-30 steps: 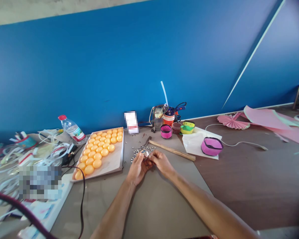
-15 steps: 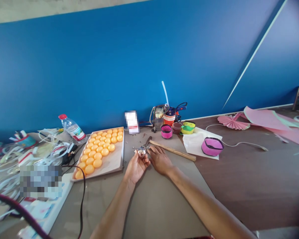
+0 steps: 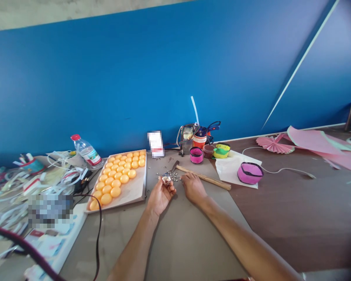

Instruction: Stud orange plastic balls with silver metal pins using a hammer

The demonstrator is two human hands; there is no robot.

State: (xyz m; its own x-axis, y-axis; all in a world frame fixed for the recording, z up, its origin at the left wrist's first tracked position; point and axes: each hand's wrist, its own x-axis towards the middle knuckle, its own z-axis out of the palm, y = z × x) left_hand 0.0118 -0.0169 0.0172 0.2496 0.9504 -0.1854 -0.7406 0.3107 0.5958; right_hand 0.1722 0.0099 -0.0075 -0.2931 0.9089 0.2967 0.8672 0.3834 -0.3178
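My left hand (image 3: 160, 194) is closed around a small shiny silver-studded ball (image 3: 166, 179), held just above the grey tabletop. My right hand (image 3: 192, 186) rests on the table to the right of it, fingers reaching toward a scatter of small silver beads (image 3: 176, 177); what it pinches, if anything, is hidden. A wooden-handled hammer (image 3: 203, 177) lies just beyond my right hand.
A tray (image 3: 131, 191) of several orange balls (image 3: 117, 178) lies to the left. A water bottle (image 3: 87, 152), cables and clutter fill the far left. Pink tubs (image 3: 249, 173), small pots and a tool cup (image 3: 198, 139) stand by the blue wall; pink paper fans (image 3: 273, 143) lie at right.
My hands parted: the left kept the studded ball and lifted it slightly, while the right moved off to the right onto the table near the loose beads.
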